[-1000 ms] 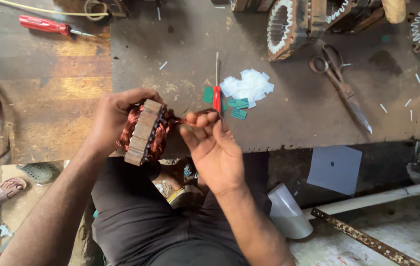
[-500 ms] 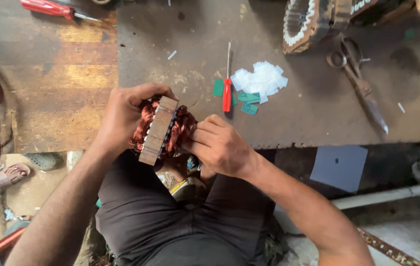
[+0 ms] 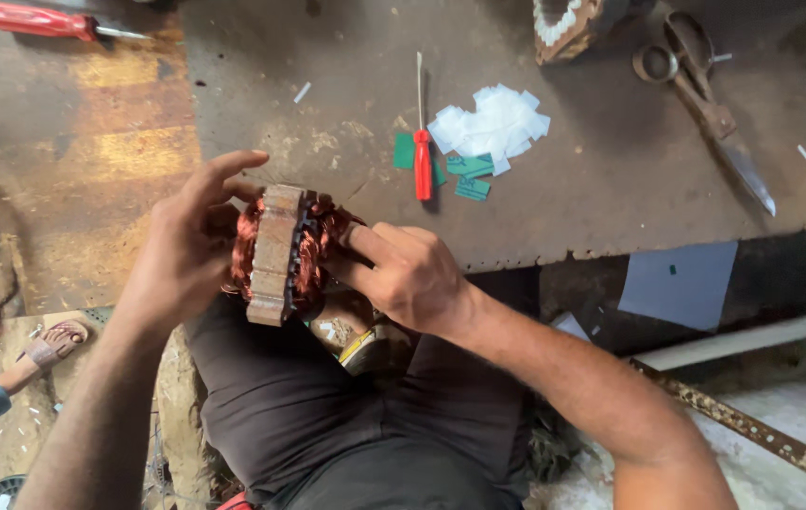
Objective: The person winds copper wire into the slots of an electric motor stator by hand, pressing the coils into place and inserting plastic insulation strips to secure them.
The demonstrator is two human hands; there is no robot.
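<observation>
From the head view, the motor core point(image 3: 278, 255) is held above the person's lap, just at the near edge of the counter point(image 3: 610, 189), between both hands. It is a stack of rusty metal plates with copper wire point(image 3: 313, 250) wound through it and bulging out on both sides. I judge it is heavy for its size and stiff in the metal part, but the wire is thin and its coating can be scratched, so it is better to take hold on the metal ring and not to squeeze the coils.

The left hand point(image 3: 181, 250) is closed around the left side of the core, thumb and fingers curled on it, with the index finger lifted. The right hand point(image 3: 407, 274) is closed too, and its fingertips press into the wire on the right side; whether it pinches something small, I cannot tell.

The counter is dark, stained metal, hard and rough. On it, far from the hands, lie a small red screwdriver point(image 3: 422, 151), white paper pieces point(image 3: 492, 123), green paper pieces point(image 3: 464, 170) and scissors point(image 3: 705, 104) to the right. A bigger red screwdriver point(image 3: 44, 21) lies far left on a wooden board point(image 3: 91, 142). Near left, another person's sandalled foot point(image 3: 53, 342) rests on the floor.
</observation>
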